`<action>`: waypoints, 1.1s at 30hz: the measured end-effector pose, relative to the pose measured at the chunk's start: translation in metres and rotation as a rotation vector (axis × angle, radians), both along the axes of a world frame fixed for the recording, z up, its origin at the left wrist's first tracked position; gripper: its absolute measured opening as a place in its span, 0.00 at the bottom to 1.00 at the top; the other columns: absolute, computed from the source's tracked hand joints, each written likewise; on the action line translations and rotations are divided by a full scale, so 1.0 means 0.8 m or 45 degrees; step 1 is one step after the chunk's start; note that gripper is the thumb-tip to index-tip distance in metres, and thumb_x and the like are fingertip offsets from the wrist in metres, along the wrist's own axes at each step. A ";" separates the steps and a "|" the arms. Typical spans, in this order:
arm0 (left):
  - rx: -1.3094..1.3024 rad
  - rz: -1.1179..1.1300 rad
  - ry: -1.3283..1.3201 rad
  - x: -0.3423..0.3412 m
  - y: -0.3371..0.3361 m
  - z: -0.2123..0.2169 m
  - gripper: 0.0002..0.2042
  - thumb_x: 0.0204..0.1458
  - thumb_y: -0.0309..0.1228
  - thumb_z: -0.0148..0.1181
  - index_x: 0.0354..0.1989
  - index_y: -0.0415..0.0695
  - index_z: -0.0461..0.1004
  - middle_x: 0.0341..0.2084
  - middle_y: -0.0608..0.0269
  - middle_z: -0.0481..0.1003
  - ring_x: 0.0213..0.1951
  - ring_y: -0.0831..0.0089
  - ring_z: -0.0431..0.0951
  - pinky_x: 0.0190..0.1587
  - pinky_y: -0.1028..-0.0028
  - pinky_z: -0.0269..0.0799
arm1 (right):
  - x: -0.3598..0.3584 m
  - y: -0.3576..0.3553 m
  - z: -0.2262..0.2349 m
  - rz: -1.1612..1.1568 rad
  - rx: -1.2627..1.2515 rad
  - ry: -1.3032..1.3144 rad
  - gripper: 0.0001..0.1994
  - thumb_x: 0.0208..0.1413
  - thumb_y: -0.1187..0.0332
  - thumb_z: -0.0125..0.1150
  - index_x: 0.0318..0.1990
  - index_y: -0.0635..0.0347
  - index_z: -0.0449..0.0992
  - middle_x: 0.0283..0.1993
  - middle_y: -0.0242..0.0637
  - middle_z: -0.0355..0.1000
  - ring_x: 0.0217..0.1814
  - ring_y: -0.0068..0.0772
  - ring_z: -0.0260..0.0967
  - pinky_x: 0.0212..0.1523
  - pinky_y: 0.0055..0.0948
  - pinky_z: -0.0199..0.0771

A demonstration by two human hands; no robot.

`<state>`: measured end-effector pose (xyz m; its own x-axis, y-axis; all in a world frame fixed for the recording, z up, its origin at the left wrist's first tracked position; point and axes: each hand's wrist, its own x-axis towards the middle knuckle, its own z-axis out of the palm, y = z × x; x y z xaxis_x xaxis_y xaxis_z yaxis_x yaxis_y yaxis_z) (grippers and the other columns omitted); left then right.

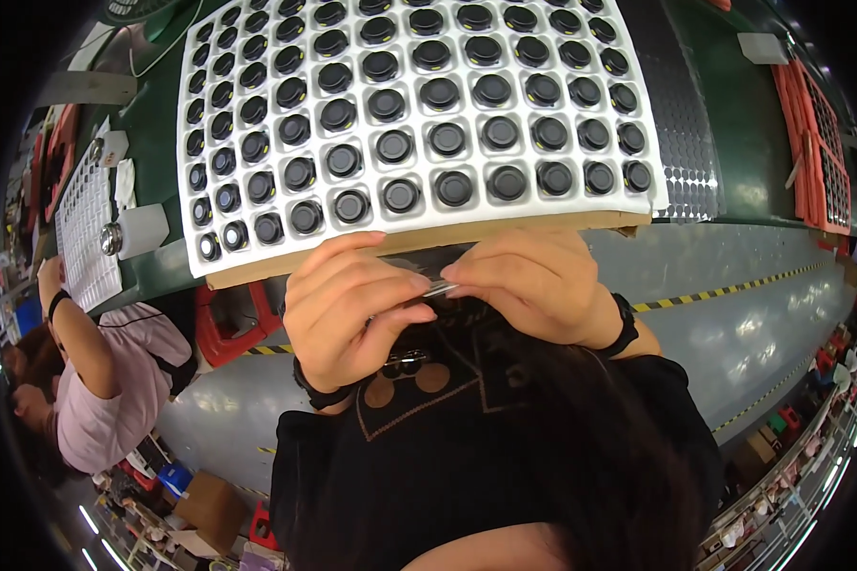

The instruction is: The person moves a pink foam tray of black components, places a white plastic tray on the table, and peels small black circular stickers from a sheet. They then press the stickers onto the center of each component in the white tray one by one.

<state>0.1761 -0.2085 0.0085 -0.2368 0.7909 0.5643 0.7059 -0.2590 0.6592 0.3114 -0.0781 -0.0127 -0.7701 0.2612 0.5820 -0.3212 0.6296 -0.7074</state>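
My left hand (348, 309) and my right hand (533, 285) meet just in front of the near edge of a white moulded tray (352, 234). Between their fingertips they pinch a small, thin, shiny piece (438, 288); its exact kind is too small to make out. Rows of round black parts (400, 195) sit in the tray's pockets, some with a small yellow mark. Brown cardboard (286, 265) shows beneath the tray's front edge.
Right of the tray lies a dark sheet of round cells (690, 181) on the green table (743, 124). Red racks (809, 143) stand farther right. On the left, a co-worker (114, 381) sits by another white sheet (86, 228), near a red stool (229, 328).
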 end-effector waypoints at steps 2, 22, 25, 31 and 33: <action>-0.016 0.016 -0.008 0.002 -0.001 -0.002 0.10 0.33 0.29 0.65 0.22 0.38 0.71 0.16 0.63 0.72 0.18 0.71 0.72 0.37 0.66 0.70 | -0.001 0.001 0.000 -0.002 -0.011 -0.024 0.12 0.32 0.78 0.64 0.30 0.62 0.74 0.22 0.35 0.69 0.21 0.30 0.68 0.20 0.22 0.65; -0.113 0.095 0.025 0.010 0.015 -0.008 0.06 0.35 0.17 0.58 0.25 0.37 0.72 0.17 0.60 0.72 0.21 0.67 0.72 0.35 0.69 0.69 | -0.015 0.001 -0.003 -0.078 -0.055 0.177 0.12 0.32 0.77 0.65 0.29 0.64 0.73 0.27 0.38 0.70 0.25 0.31 0.68 0.22 0.22 0.67; -0.101 0.107 0.053 0.015 0.018 -0.013 0.05 0.37 0.17 0.57 0.25 0.36 0.71 0.17 0.58 0.71 0.19 0.66 0.70 0.31 0.72 0.69 | -0.019 0.004 -0.006 -0.066 -0.066 0.166 0.11 0.32 0.78 0.65 0.29 0.64 0.73 0.27 0.38 0.70 0.25 0.31 0.68 0.22 0.21 0.67; -0.330 0.193 -0.328 0.019 0.016 -0.016 0.01 0.45 0.20 0.52 0.26 0.35 0.69 0.15 0.57 0.67 0.17 0.63 0.67 0.22 0.73 0.61 | -0.024 0.006 -0.007 -0.108 -0.106 0.095 0.10 0.31 0.78 0.65 0.26 0.63 0.73 0.26 0.37 0.70 0.26 0.31 0.69 0.23 0.22 0.67; -0.319 0.205 -0.355 0.019 0.017 -0.016 0.02 0.47 0.21 0.51 0.26 0.35 0.69 0.15 0.57 0.67 0.17 0.62 0.66 0.21 0.73 0.59 | -0.024 0.007 -0.007 -0.144 -0.085 0.083 0.09 0.31 0.78 0.65 0.26 0.63 0.74 0.26 0.36 0.70 0.26 0.32 0.69 0.24 0.23 0.68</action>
<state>0.1915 -0.1947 -0.0039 -0.4855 0.8360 0.2557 0.5096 0.0330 0.8598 0.2920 -0.0728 -0.0180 -0.6944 0.3841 0.6085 -0.2976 0.6166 -0.7289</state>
